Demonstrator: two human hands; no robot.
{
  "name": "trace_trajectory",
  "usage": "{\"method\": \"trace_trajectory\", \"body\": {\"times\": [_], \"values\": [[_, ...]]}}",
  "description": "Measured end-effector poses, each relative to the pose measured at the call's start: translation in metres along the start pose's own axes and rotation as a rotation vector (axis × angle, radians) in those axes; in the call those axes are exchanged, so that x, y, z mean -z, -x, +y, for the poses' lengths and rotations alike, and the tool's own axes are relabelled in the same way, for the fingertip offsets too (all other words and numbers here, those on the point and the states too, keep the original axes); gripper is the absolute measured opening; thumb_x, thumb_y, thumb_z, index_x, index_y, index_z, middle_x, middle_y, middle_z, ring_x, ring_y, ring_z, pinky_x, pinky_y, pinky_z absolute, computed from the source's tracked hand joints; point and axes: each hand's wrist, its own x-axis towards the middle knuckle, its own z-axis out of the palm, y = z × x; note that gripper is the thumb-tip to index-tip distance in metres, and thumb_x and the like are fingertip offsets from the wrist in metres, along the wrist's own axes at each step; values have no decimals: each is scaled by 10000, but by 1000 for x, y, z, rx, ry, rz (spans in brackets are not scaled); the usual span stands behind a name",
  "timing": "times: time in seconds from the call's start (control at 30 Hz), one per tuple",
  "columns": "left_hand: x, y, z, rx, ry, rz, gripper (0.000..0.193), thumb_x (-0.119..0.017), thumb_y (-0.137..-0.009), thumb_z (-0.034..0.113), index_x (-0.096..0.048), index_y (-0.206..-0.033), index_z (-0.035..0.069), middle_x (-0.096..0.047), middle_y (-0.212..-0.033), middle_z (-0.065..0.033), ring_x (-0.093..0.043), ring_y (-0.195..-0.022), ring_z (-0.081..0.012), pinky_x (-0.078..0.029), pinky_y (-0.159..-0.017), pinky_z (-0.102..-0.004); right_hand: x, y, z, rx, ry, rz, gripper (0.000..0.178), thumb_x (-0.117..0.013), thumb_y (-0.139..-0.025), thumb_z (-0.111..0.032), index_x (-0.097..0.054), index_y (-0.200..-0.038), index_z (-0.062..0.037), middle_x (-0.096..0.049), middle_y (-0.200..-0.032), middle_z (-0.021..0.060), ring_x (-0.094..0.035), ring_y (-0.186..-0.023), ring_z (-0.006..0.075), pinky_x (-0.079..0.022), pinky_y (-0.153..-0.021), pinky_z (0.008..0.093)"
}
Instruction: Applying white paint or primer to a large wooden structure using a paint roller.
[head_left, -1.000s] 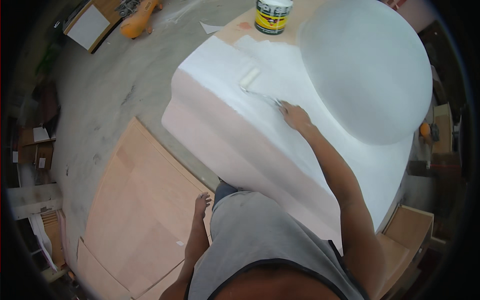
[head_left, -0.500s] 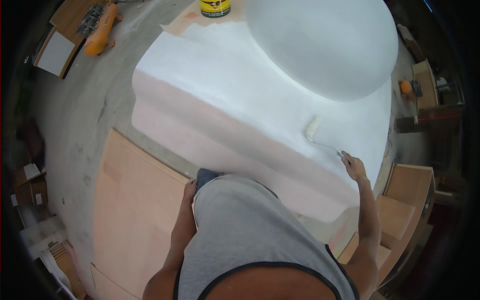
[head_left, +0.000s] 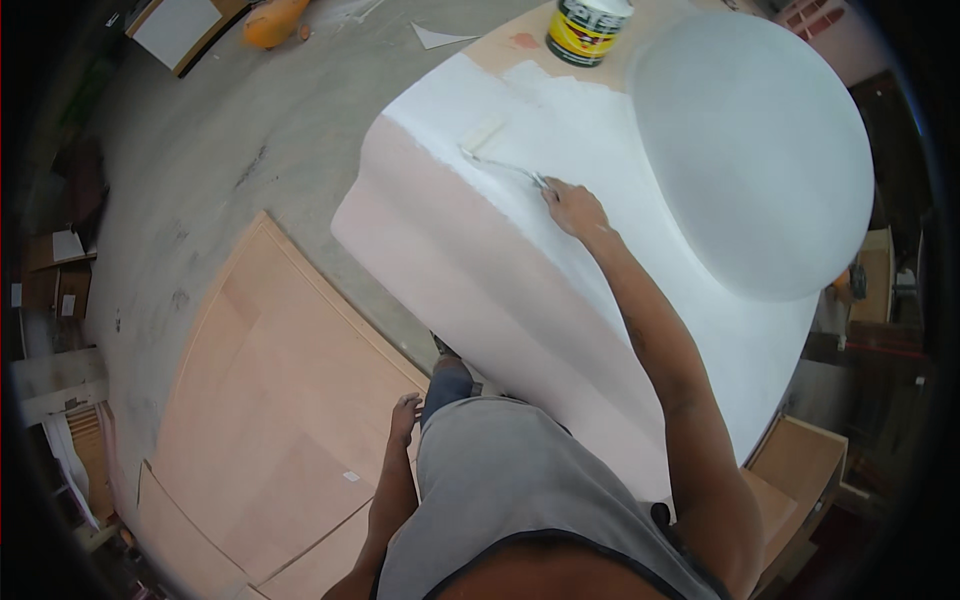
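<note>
The right hand (head_left: 577, 208) is closing around the handle of a paint roller with a pale, cylindrical sleeve (head_left: 484, 135) and a thin, bent metal frame. The roller is lying across the white-coated part of a large, smooth, curved panel (head_left: 480, 270), toward its far left edge, with the sleeve pointing away from the person; the sleeve is looking slightly blurred. White coating is covering the middle of the panel, while a dull pink, wavy band is running along its near left side.

A large, smooth, pale grey dome (head_left: 755, 150) is rising from the panel's far right part. A round yellow, black and white paint can (head_left: 588, 32) is standing at the far end, on a tan, uncoated patch just left of the dome.

The left hand (head_left: 405, 417) is hanging low beside the person's thigh, its fingers loosely parted, near the edge of a broad, flat, pinkish-tan wooden board (head_left: 300, 350); whether it is touching the board, one cannot tell. The board is lying to the left. Farther off, an orange, rounded tank (head_left: 272, 22) is resting on the grey concrete floor (head_left: 220, 140).
</note>
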Motion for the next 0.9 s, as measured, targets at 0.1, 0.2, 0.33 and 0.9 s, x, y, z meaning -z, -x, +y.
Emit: {"method": "trace_trajectory", "body": {"times": [0.1, 0.2, 0.33, 0.9], "values": [[46, 3, -10, 105, -8, 22, 417, -501, -976, 209, -516, -1360, 47, -626, -1261, -123, -639, -1072, -258, -499, -905, -389, 2, -77, -94, 37, -18, -24, 381, -450, -1005, -331, -625, -1298, -161, -682, -1167, 208, -647, -1090, 392, -498, -960, 499], [90, 4, -16, 138, 25, 74, 422, -484, -980, 228, -513, -1367, 64, -628, -1264, -119, -637, -1087, -265, -496, -909, -399, 4, -136, -135, 81, 7, -12, 373, -425, -1010, -310, -655, -1242, -130, -679, -1187, 202, -647, -1105, 387, -496, -971, 496], [125, 4, -4, 92, 115, 167, 427, -481, -977, 245, -514, -1369, 78, -622, -1277, -117, -635, -1092, -265, -495, -906, -400, 7, -166, -155, 139, 131, 14, 370, -428, -1013, -323, -653, -1246, -145, -685, -1182, 196, -651, -1111, 376, -499, -969, 490], [134, 63, -4, -6, 137, 238, 430, -476, -982, 243, -518, -1371, 66, -629, -1243, -110, -633, -1069, -266, -490, -892, -405, 31, -36, 24, -8, 6, 46, 418, -468, -1000, -410, -634, -1313, -190, -669, -1253, 153, -610, -1186, 351, -466, -1014, 457]]}}
